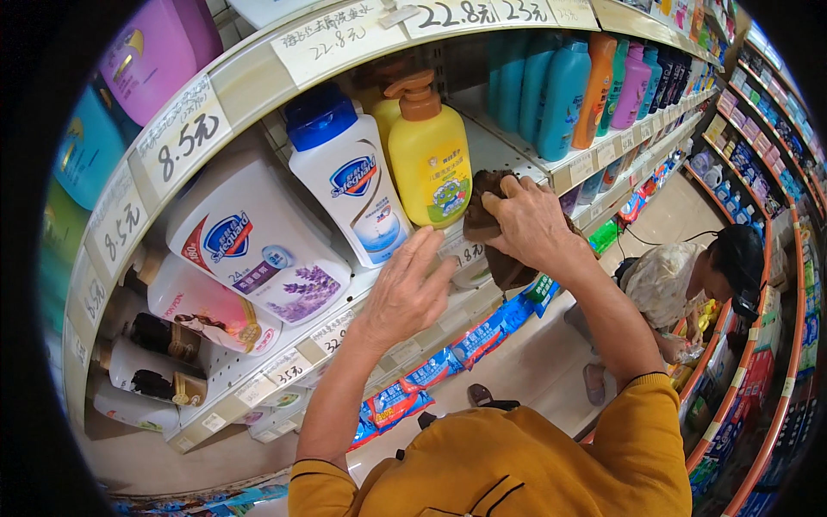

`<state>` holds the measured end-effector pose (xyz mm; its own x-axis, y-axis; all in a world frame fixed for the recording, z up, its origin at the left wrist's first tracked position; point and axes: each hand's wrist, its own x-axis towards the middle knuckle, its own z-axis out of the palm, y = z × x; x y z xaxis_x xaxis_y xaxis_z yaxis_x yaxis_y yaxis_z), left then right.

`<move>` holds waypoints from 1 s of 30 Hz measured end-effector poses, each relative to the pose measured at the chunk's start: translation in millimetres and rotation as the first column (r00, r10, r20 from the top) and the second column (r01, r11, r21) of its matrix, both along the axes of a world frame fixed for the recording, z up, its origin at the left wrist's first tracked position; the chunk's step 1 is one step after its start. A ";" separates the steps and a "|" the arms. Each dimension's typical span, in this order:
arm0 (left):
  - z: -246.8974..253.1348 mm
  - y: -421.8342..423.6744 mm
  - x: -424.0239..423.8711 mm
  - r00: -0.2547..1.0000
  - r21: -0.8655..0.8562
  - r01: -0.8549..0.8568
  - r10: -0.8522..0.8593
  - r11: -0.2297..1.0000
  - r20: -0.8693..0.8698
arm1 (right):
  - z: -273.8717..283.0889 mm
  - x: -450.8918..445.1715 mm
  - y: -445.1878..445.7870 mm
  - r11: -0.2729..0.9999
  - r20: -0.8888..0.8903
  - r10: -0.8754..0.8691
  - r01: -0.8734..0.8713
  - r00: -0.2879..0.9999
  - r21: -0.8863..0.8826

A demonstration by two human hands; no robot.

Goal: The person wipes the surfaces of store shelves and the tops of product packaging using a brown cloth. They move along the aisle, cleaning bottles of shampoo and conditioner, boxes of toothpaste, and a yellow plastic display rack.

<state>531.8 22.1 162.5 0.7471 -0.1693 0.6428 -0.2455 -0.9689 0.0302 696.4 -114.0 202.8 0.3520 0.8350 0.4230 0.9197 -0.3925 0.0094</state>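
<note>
In the head view my right hand [530, 223] grips a crumpled dark brown cloth [494, 242] at the shelf's front edge, just right of a yellow pump bottle [429, 161] with an orange-brown pump. My left hand [410, 287] has its fingers spread, with nothing held, in front of the shelf edge below that bottle. A white Safeguard bottle with a blue cap [352, 181] stands left of the yellow one. Further left is a large white Safeguard bottle [258, 239] with a lavender picture. Part of the cloth is hidden under my right fingers.
Price tags line the shelf edge [284, 368]. Blue, orange and pink bottles [562, 100] stand on the shelf to the right. Blue and red packets [446, 365] hang below. Another person [672, 284] is at the opposite shelves on the right. Pink bottles [145, 58] stand on the shelf above.
</note>
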 end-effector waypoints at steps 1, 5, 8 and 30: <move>0.1 0.1 0.1 1.000 -0.008 -0.003 0.003 1.000 -0.001 | 0.4 -5.3 -0.5 1.000 0.004 0.015 -0.015 1.000 -0.013; 1.4 -0.2 0.9 1.000 -0.005 0.003 -0.003 1.000 0.005 | -2.5 -18.1 -3.2 0.999 0.011 0.036 -0.035 0.999 -0.039; 0.5 0.3 -0.5 1.000 -0.010 -0.001 0.001 1.000 -0.004 | -0.7 -16.1 -5.5 0.998 0.013 0.055 -0.055 0.998 -0.021; 3.6 2.1 -1.6 1.000 -0.043 0.019 -0.020 0.999 -0.011 | 23.4 -13.5 -4.7 0.980 -0.109 0.153 -0.165 0.982 -0.115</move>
<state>530.2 24.2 166.2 0.7513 -0.1560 0.6413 -0.2636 -0.9617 0.0748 682.9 -118.7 226.2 0.2456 0.9272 0.2829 0.9690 -0.2428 -0.0458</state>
